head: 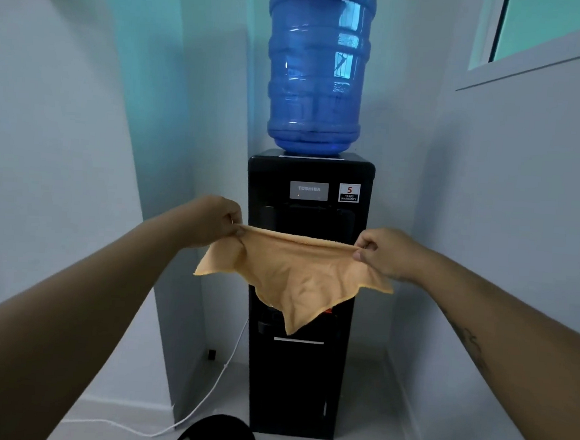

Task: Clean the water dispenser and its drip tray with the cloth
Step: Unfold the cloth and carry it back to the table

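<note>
- The left hand (218, 220) and right hand (380, 252) each pinch the top edge of the cloth (295, 271) between curled fingers and thumb. They hold it stretched in the air just in front of the water dispenser (296, 385). By my judgement, no wiping has begun.
- The grip is only 2 small pinches. If either slips, the cloth could drop to the floor and pick up dirt.
- The cloth hangs across the dispenser's front and hides the drip tray. Reaching in blind could snag a tap and spill water.
- The bottle (318, 67) stands tall on top, so a hard push on the upper casing could rock it.
- The white cord (215, 383) trails over the floor at the left, where a foot could catch it.
</note>
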`<state>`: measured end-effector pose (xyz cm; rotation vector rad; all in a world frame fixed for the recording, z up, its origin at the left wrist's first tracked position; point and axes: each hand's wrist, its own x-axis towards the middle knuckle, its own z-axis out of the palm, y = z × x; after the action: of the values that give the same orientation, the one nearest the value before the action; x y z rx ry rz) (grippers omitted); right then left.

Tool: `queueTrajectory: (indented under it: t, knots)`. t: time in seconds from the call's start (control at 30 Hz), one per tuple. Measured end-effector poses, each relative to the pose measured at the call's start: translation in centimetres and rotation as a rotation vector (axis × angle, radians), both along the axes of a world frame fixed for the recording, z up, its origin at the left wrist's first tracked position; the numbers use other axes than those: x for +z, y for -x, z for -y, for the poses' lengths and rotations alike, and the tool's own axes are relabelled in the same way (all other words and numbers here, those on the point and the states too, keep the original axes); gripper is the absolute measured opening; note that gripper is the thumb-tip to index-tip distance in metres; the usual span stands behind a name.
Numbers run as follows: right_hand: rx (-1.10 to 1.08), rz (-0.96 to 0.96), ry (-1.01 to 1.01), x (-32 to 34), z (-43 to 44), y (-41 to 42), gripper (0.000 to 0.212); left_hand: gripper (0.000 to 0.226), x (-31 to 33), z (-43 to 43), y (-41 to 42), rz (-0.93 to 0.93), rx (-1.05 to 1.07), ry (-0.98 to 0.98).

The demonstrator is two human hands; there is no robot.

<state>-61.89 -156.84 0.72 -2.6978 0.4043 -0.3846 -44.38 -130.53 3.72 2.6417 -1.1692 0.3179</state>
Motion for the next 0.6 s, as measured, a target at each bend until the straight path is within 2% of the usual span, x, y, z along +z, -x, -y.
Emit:
queueTrajectory:
  t: [0.17,0.3,0.5,0.6]
  knots:
    - [0.011,0.026,0.044,-1.9,0.5,-3.5,0.014,0.007,-1.5,0.1,-2.6,-0.063,0.013,0.040]
    - [0.000,0.060,-0.011,-4.0,2.4,-9.2,0.009,0.006,-3.8,1.4,-7.7,-0.122,0.031,0.029]
    - [0.074,-0.072,-0.066,-2.9,4.7,-14.3,0.011,0.012,-2.8,3.6,-13.8,-0.281,0.039,-0.140]
    - [0.088,-0.170,-0.049,0.5,5.3,-15.5,0.016,0.015,0.1,4.7,-14.4,-0.403,0.076,-0.121]
